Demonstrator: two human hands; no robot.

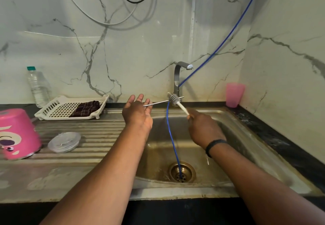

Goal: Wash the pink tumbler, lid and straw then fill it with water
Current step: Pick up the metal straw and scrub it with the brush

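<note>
The pink tumbler (17,133) stands upside down on the drainboard at far left, with its clear lid (64,142) lying flat beside it. Over the sink, my left hand (137,114) is held out with straight fingers, and one end of the thin metal straw (158,102) rests on them. My right hand (204,128) grips the white handle of a small brush (174,99). The brush's grey bristle head sits against the straw near its far end, just below the faucet (181,70).
A blue hose (171,133) hangs from above into the sink drain (182,172). A pink cup (234,94) stands on the back right counter. A white drying tray (58,101) holding a dark cloth and a clear water bottle (37,87) sit at back left.
</note>
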